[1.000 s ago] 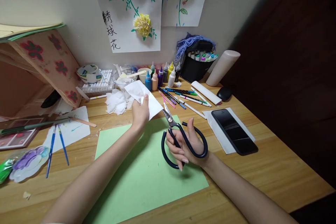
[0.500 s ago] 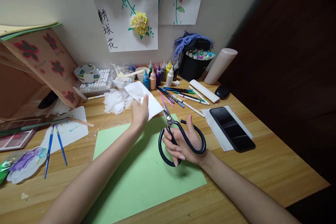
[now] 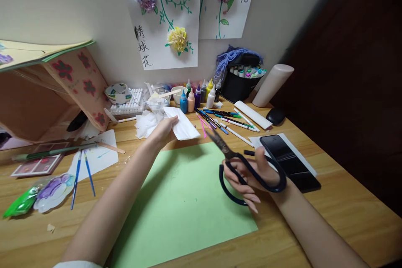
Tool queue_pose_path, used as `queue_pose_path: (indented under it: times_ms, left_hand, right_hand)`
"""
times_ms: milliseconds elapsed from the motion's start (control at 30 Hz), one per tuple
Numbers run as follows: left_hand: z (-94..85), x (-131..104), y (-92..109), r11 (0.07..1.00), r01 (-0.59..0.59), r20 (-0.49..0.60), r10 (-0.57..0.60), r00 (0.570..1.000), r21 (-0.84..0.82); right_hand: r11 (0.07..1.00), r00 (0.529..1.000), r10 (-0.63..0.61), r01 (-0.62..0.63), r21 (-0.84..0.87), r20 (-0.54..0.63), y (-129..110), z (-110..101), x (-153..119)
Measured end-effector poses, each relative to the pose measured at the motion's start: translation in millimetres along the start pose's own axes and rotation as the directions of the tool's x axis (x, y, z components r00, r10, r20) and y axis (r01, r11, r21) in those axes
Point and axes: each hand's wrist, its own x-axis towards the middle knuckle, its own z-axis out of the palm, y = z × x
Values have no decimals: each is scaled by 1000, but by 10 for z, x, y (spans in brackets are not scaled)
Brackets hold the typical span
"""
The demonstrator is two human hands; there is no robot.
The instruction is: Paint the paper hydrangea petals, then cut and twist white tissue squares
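A folded piece of white tissue paper (image 3: 186, 126) is pinched in my left hand (image 3: 165, 131), above the far edge of a green sheet of paper (image 3: 188, 213). My right hand (image 3: 248, 178) grips black-handled scissors (image 3: 230, 155), its fingers through the loops. The blades point up and to the left, apart from the tissue, and look slightly blurred. Loose white tissue scraps (image 3: 146, 123) lie just beyond my left hand.
Paint bottles (image 3: 191, 101) and pens (image 3: 238, 123) lie behind my hands. A phone (image 3: 289, 161) rests on the right. Paintbrushes (image 3: 88, 173), a paint palette (image 3: 53, 192) and a flowered cardboard box (image 3: 84, 83) are on the left. Flower pictures (image 3: 184, 56) hang on the wall.
The scissors have moved right, away from the tissue, whose front edge they met before. The tissue has turned and appears narrower. The whole view has shifted slightly.
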Motion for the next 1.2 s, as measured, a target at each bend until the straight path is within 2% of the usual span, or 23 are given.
queue_pose_path:
  times_ms: [33,67,133,167,200,233,300,367,400,467,633,800,1200]
  left_hand:
    - [7,-21,3,999,29,43,-28,999,-34]
    - [19,-38,1,996,62,77,-57,995,-57]
    - [50,-61,-11,987,139,117,-129,985,-81]
    - [64,-68,-17,979,183,125,-171,977,-94]
    - [75,-71,-21,968,223,125,-209,970,-110]
    - [81,-72,-21,958,256,122,-241,963,-130]
    - [78,-71,-8,938,300,117,-282,952,-176]
    - [59,-67,18,920,318,131,-294,947,-231]
    - [48,-66,31,911,321,141,-293,946,-259]
    - [30,-66,55,901,311,144,-279,949,-303]
    - [27,-75,70,902,271,104,-250,963,-336]
    - [57,-101,71,890,270,104,-249,963,-368]
    - [67,-112,90,876,272,119,-244,962,-399]
  right_hand:
    - [994,992,-96,92,-53,-78,-24,-9,-8]
    - [972,959,-220,199,-126,-176,-42,-16,0]
    - [885,817,-453,361,-296,-356,-55,-27,51]
    - [851,750,-513,384,-358,-416,-50,-30,83]
    - [841,714,-530,377,-388,-457,-40,-29,114]
    - [854,716,-510,354,-381,-476,-25,-23,139]
    - [909,806,-402,296,-292,-435,11,14,169]
    - [958,908,-278,239,-158,-314,52,84,176]
    - [973,942,-228,213,-88,-245,73,126,176]
    - [984,976,-165,171,38,-139,119,205,182]
    - [959,991,-133,131,253,-12,217,286,226]
    - [930,986,-154,122,346,67,230,299,242]
    - [917,987,-159,152,369,-11,183,273,242]
